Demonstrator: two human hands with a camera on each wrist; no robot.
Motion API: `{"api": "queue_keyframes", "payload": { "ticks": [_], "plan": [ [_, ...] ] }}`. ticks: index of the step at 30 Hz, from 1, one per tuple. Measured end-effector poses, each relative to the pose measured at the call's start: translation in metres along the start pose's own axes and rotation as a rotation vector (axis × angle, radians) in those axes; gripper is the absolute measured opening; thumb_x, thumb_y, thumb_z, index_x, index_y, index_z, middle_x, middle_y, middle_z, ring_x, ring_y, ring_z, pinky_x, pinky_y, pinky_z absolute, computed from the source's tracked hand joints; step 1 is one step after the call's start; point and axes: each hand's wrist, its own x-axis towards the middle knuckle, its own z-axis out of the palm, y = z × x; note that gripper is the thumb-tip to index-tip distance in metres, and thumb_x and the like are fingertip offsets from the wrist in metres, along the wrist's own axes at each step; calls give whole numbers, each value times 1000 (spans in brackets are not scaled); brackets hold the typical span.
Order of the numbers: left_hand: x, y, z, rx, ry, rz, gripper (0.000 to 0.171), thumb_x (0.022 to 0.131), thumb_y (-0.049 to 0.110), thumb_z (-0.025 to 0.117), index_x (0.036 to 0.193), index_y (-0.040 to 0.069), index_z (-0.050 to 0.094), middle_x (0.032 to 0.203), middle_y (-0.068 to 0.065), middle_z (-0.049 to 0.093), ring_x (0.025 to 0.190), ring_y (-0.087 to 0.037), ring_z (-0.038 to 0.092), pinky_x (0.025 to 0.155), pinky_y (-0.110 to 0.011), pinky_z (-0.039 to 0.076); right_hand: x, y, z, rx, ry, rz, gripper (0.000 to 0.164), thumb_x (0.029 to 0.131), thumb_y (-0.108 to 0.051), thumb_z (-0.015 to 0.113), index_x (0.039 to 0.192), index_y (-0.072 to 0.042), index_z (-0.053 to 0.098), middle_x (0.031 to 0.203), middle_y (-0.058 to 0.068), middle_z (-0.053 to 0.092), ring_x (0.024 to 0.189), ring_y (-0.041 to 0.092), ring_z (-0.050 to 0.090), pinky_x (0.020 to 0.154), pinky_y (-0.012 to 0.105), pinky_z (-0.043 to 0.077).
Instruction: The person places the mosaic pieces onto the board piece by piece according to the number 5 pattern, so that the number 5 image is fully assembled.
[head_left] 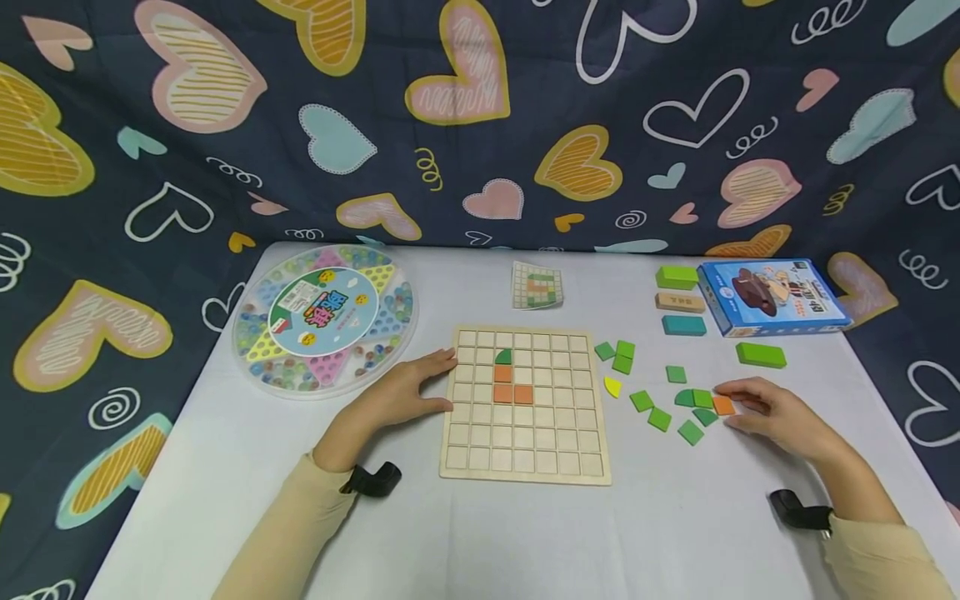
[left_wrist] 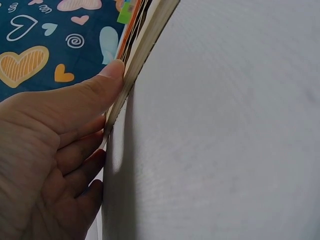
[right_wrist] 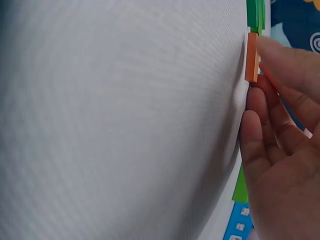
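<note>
A wooden grid board [head_left: 525, 437] lies in the middle of the table. Three orange square tiles [head_left: 523, 394] form an L in its cells, with a dark green rounded tile [head_left: 504, 357] just above them. My left hand [head_left: 405, 392] rests against the board's left edge, thumb and fingers spread along it. To the right, my right hand [head_left: 776, 417] pinches a loose orange square tile [head_left: 723, 405] between thumb and fingers, low at the white cloth. Touching or close to that tile are a light green tile [head_left: 702, 397] and a dark green rounded tile [head_left: 705, 416].
Several green tiles [head_left: 660, 419] and a yellow rounded tile [head_left: 612, 387] are scattered right of the board. A pattern card [head_left: 537, 286] lies behind it. Back right are a blue box [head_left: 776, 297] and several blocks [head_left: 761, 354]; back left, a round marble game board [head_left: 324, 321].
</note>
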Motion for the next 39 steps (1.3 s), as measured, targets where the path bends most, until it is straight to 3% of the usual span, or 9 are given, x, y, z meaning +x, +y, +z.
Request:
{"api": "queue_keyframes", "payload": {
  "ticks": [4, 9, 14, 18, 23, 25, 28, 32, 39],
  "plan": [
    [-1, -2, 0, -4, 0, -2, 70, 81, 33, 74, 139, 4, 47, 151, -6, 35, 140, -25, 32, 114, -40, 30, 2, 0, 2, -44, 31, -34, 34, 86, -16, 69, 118, -7, 62, 120, 16, 55, 97, -17, 36, 78, -1, 32],
    [-1, -3, 1, -4, -2, -5, 70, 82, 33, 74, 139, 3, 46, 151, -6, 35, 140, -25, 32, 115, -40, 30, 4, 0, 3, -89, 27, -1, 27, 87, -15, 68, 113, -8, 64, 117, 16, 56, 93, -11, 38, 76, 2, 34],
    [-1, -3, 2, -13, -2, -7, 70, 81, 34, 74, 139, 4, 47, 151, -5, 36, 141, -24, 32, 115, -40, 30, 4, -2, 1, -112, 32, 39, 30, 88, -20, 67, 114, -5, 63, 116, 18, 58, 91, -11, 41, 75, 2, 37],
    [-1, -3, 2, -11, 0, -6, 70, 81, 34, 74, 139, 4, 47, 151, -5, 36, 140, -24, 32, 115, -40, 30, 2, -11, -1, -62, 45, 57, 37, 90, -25, 66, 119, -3, 60, 116, 14, 60, 87, -12, 46, 73, 2, 43],
    [-1, -4, 2, 1, -1, -2, 70, 82, 34, 74, 139, 4, 46, 151, -6, 35, 140, -25, 32, 114, -40, 30, 2, -28, 6, 33, 117, -22, 33, 90, -23, 66, 118, -6, 62, 108, -14, 59, 90, -15, 50, 76, 1, 44],
    [0, -3, 2, 6, -2, -3, 71, 82, 35, 73, 140, 5, 46, 151, -6, 35, 141, -25, 32, 115, -41, 30, 4, -39, 11, 52, 142, -78, 31, 88, -19, 68, 116, -6, 64, 106, -15, 60, 92, -13, 52, 80, 0, 43],
    [1, -3, 1, 10, -3, -2, 71, 82, 35, 73, 140, 5, 46, 152, -6, 35, 141, -25, 32, 115, -41, 30, 10, -58, 20, 59, 152, -126, 28, 87, -17, 70, 114, -8, 66, 107, -4, 62, 93, -8, 54, 83, -1, 40],
    [1, -3, 1, 11, -3, -2, 71, 82, 35, 73, 140, 6, 46, 152, -6, 35, 141, -25, 31, 115, -41, 30, 20, -82, 36, 46, 141, -157, 28, 85, -19, 72, 112, -13, 67, 108, 2, 63, 93, -4, 55, 84, 6, 46],
    [0, -3, 1, 6, -3, -4, 71, 81, 35, 74, 140, 6, 46, 151, -6, 35, 141, -24, 32, 114, -41, 31, 45, -119, 70, 47, 107, -257, 27, 83, -19, 74, 109, -16, 68, 105, -4, 65, 94, 9, 61, 85, 36, 55]
  ]
}}
